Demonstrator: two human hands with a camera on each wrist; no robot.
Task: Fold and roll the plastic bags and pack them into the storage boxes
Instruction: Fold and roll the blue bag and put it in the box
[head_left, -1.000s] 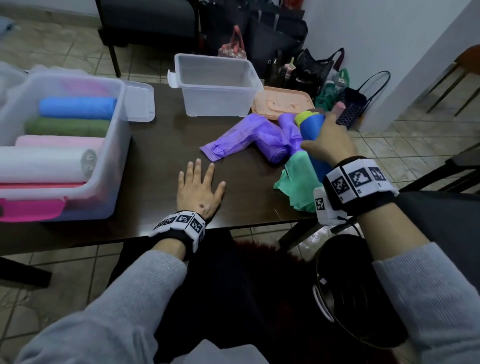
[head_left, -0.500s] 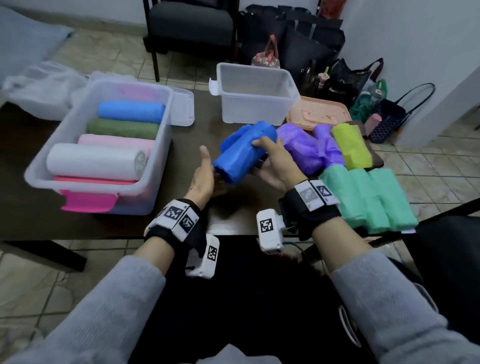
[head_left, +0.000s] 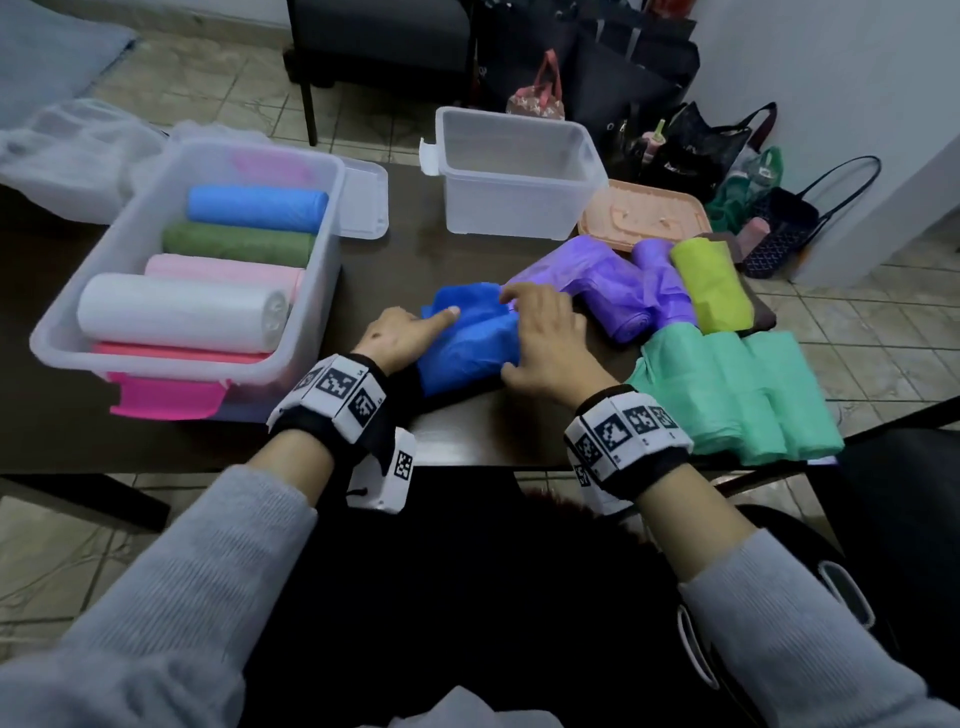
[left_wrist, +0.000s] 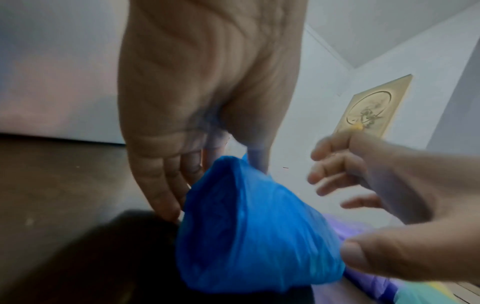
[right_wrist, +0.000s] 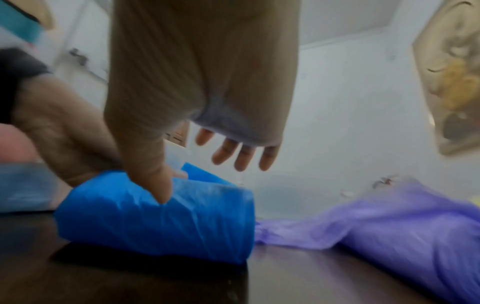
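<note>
Crumpled blue bag (head_left: 470, 338), loosely rolled

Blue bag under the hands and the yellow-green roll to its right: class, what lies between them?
In the head view, purple bags lie between the blue bag and the yellow-green roll.
</note>
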